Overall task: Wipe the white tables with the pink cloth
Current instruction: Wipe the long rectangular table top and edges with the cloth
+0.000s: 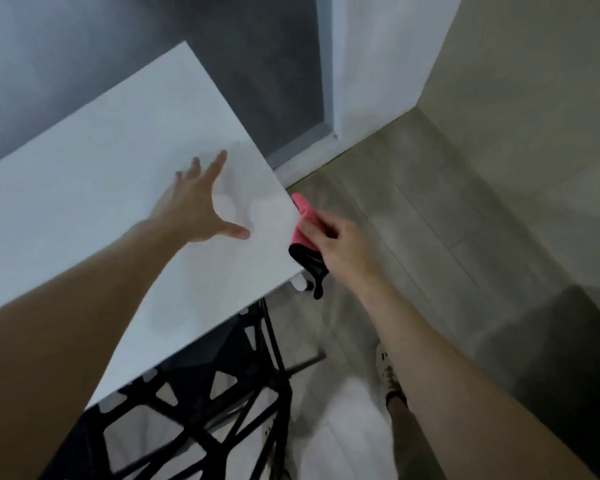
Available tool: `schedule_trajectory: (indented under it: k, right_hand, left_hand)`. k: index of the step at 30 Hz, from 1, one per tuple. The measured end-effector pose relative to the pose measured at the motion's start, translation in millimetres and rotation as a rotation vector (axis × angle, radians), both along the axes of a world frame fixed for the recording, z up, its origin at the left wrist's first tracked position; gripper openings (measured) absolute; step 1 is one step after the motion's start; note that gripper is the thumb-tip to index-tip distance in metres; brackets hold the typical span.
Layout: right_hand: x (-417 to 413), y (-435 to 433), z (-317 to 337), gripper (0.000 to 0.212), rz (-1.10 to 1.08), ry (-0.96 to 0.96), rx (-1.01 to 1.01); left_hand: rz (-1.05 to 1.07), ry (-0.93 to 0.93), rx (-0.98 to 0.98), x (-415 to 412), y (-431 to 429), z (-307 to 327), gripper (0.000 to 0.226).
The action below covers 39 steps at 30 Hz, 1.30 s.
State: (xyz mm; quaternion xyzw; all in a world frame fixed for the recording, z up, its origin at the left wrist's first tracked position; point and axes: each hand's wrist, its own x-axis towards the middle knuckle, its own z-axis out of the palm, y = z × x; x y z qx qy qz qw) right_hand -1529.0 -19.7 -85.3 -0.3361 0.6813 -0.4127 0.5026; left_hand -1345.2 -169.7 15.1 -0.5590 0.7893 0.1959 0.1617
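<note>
I am gripping the pink cloth (305, 212) in my right hand (342, 242), with my fingers curled around its middle. The cloth is lying against the right edge of the white table (101, 188). Its pink end is projecting beyond my fingers, and a black portion is hanging below my palm, past the table corner. My left hand (194, 206) is spreading over the tabletop just left of the grip, fingers straight, thumb pointing toward the cloth, holding nothing. I cannot tell whether it is touching the surface. Below the grip, a black lattice chair (201, 403) is standing under the table edge. My shoe (390, 375) is showing on the floor (447, 237) beneath my right forearm.
</note>
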Motion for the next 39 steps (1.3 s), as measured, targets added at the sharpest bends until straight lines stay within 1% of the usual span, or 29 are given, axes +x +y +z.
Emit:
schedule_trajectory:
  k: [1,3,5,7,9,11,13,15,17,18,20,22,23,25,28,29,30,31,32,33,35,36,37,39]
  right_hand:
    - [2,8,0,0.045,0.056,-0.01,0.004]
    - [5,38,4,0.056,0.11,0.033,-0.049]
    - [-3,48,4,0.057,0.168,0.068,-0.081]
    - [-15,2,-6,0.052,0.276,0.062,-0.026]
    - [-16,-66,-20,0.051,0.328,0.039,0.022]
    - [-7,-97,-21,0.053,0.328,0.005,-0.055]
    - [-4,-63,-17,0.056,0.334,-0.011,-0.087]
    - [-10,1,-5,0.062,0.295,-0.025,-0.102]
    - [-19,13,-2,0.066,0.337,-0.001,-0.089]
    - [-19,-9,-8,0.067,0.369,0.055,-0.11]
    - [-8,-78,-14,0.066,0.38,0.133,-0.113]
    - [5,-146,-17,0.064,0.344,0.12,-0.157]
    - [8,-163,-15,0.064,0.326,0.121,-0.176]
    - [6,-144,-9,0.065,0.321,0.107,-0.164]
    - [-6,-51,2,0.071,0.325,0.068,-0.198]
    - [-9,-38,4,0.072,0.347,0.062,-0.184]
    - [-11,-45,1,0.073,0.375,0.086,-0.178]
    - [-11,-72,3,0.073,0.399,0.126,-0.155]
    - [-8,-112,7,0.072,0.417,0.154,-0.135]
    - [-2,-155,7,0.07,0.442,0.17,-0.157]
    - [12,-242,8,0.069,0.453,0.184,-0.188]
    - [15,-270,10,0.069,0.452,0.194,-0.178]
    - [16,-280,9,0.07,0.452,0.21,-0.168]
    - [14,-255,8,0.071,0.468,0.193,-0.155]
  left_hand:
    - [0.03,-0.057,0.037,-10,-7,-2,0.153]
    - [0.071,-0.14,0.071,-21,-17,-9,0.163]
    - [0.076,-0.183,0.075,-24,-20,-11,0.166]
    - [0.08,-0.198,0.058,-23,-20,-13,0.166]
    - [0.079,-0.215,0.051,-23,-21,-15,0.168]
    - [0.074,-0.231,0.028,-22,-22,-15,0.169]
    - [0.058,-0.238,0.019,-21,-24,-16,0.168]
    - [0.054,-0.236,0.019,-20,-23,-18,0.168]
    - [0.059,-0.236,0.012,-18,-24,-19,0.168]
    - [0.057,-0.237,0.015,-18,-25,-18,0.168]
    - [0.054,-0.225,0.022,-17,-24,-19,0.168]
    - [0.056,-0.223,0.017,-16,-24,-19,0.168]
    - [0.054,-0.228,0.014,-16,-24,-18,0.168]
    - [0.047,-0.23,0.013,-17,-24,-17,0.168]
    - [0.052,-0.218,0.007,-19,-20,-16,0.168]
    - [0.061,-0.215,0.002,-19,-21,-16,0.167]
    - [0.073,-0.212,0.007,-19,-21,-15,0.167]
    - [0.078,-0.209,0.02,-21,-22,-13,0.167]
    - [0.083,-0.204,0.033,-22,-22,-11,0.167]
    - [0.089,-0.196,0.036,-22,-21,-9,0.166]
    - [0.085,-0.193,0.039,-22,-20,-7,0.163]
    - [0.076,-0.193,0.04,-22,-22,-4,0.159]
    - [0.073,-0.183,0.029,-20,-26,-1,0.151]
    - [0.093,-0.133,-0.029,-11,-48,6,0.121]
